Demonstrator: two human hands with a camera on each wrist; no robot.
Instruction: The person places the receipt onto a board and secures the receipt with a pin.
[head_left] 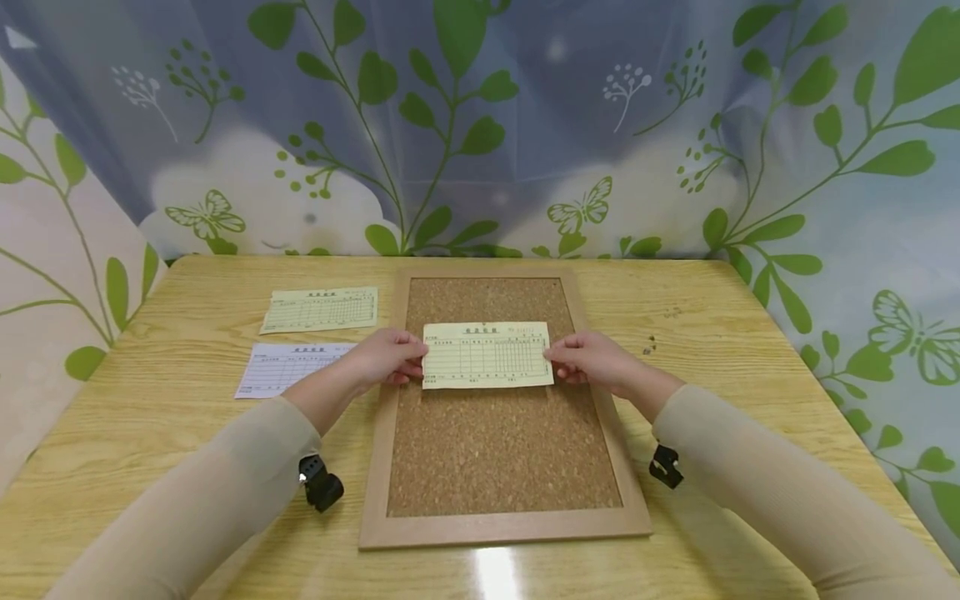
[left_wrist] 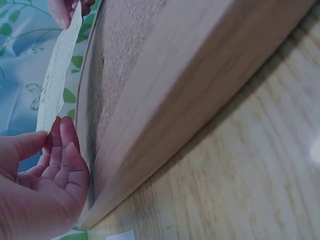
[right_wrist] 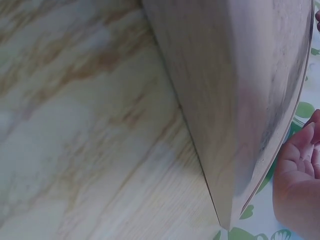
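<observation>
Beige long sleeves [head_left: 202,492], two, nearest the camera, at lower left and lower right of the head view; both cut off by its bottom edge.

Pale yellow rectangular paper form [head_left: 486,358], printed with a dark grid: centre of the frame, held just off the cork; long axis left to right, heading toward the top. Fine print illegible. Short edges gripped, long edges free.

Left hand [head_left: 382,358]: thumb and fingers pinching the form's left edge.

Right hand [head_left: 596,362]: pinching the right edge; cut off at the right side of the right wrist view.

Brown cork board in a flat wooden frame [head_left: 506,467]: beneath the form, long axis running up the picture; cork extends below the form to the bottom rail.

Second pale yellow printed form [head_left: 321,311]: left of the board.

Lilac-white printed form [head_left: 281,375]: just below it, right end hidden by the left arm.

Dark tiny objects [head_left: 649,344]: right of the board, unidentifiable.

Black wrist-worn devices [head_left: 322,485]: partly hidden by sleeves.

Light wood-grain tabletop [head_left: 720,333]: open room right of the board.

Blue-and-white leaf-printed curtain [head_left: 517,142]: top, cropped.
</observation>
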